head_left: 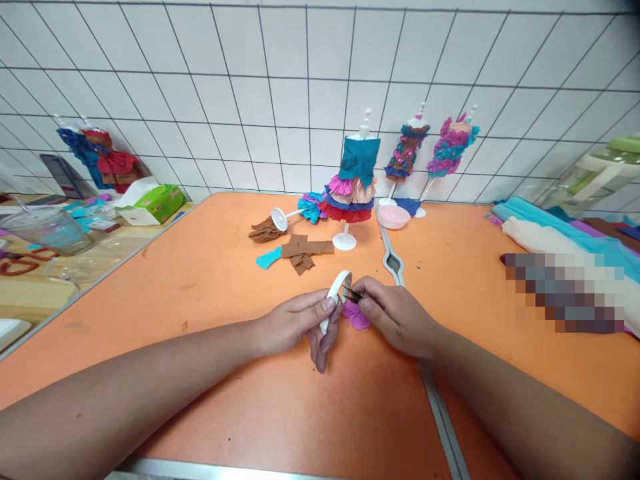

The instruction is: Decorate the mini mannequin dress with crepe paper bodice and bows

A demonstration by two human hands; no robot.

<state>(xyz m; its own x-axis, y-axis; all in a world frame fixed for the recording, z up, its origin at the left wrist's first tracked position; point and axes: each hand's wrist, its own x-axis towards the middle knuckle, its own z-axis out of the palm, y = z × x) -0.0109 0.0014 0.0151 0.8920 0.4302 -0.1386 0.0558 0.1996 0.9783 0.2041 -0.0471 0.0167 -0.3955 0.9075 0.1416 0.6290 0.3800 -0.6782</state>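
In front of the dressed mannequin (353, 180), the left hand (295, 323) has its grip closed on a white tape roll (338, 288). The right hand (397, 317) pinches a small dark tool (351, 294) over purple crepe (356, 315). If the tool slips off the roll's edge, I reckon it could jab a finger.

Two bare hands met over an orange table (200, 287). The left hand (295, 323) held a white tape roll (336, 293) on edge. The right hand (397, 317) pinched a small dark tool (353, 294) against it, just above a purple paper scrap (357, 317). Farther off stood a small mannequin (353, 180) dressed in paper ruffles.
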